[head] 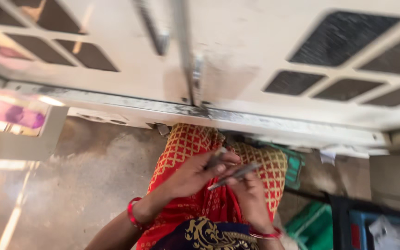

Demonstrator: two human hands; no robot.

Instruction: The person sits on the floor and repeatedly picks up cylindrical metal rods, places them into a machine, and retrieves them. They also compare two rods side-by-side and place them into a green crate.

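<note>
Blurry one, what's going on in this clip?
A person holds a thin grey rod-like tool between both hands over their lap, which is covered in red and gold patterned cloth. The left hand pinches one end; the right hand supports the other. A white metal frame with dark openings fills the view ahead.

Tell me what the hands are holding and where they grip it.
Both hands pinch thin grey metal pieces: left hand near one's lower end, right hand mid-rod.

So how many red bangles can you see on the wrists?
2: one red bangle on the left wrist at lower left, another red bangle on the right wrist near the bottom edge. The blurred picture may hide more.
</note>
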